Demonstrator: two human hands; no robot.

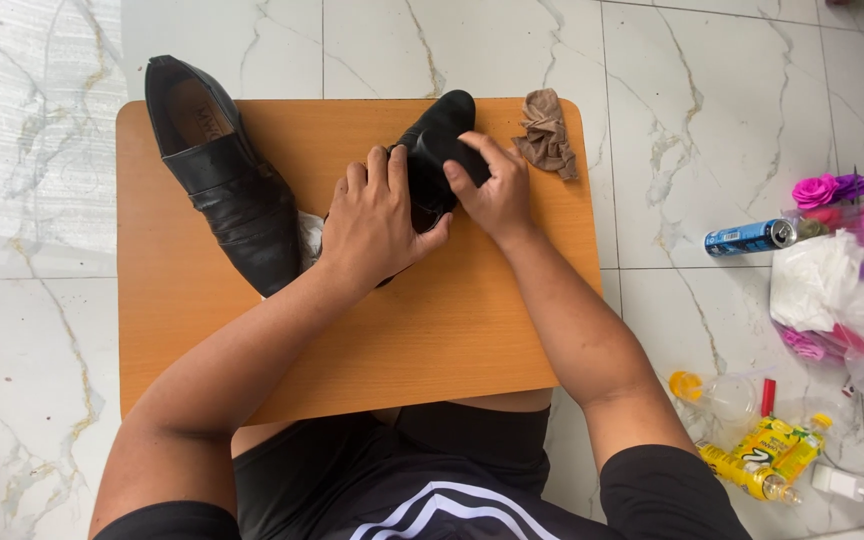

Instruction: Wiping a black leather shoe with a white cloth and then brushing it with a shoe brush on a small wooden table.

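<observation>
A black leather shoe lies on the orange wooden table, near its far edge. My left hand wraps over the shoe's near end and holds it down. My right hand presses a small black object, perhaps a sponge or brush, against the shoe's upper. A second black shoe rests at the table's left, its opening facing up and its heel past the far edge. A white cloth peeks out between the two shoes.
A crumpled brown stocking sits at the table's far right corner. On the marble floor to the right lie a blue can, plastic bags with pink flowers and yellow bottles.
</observation>
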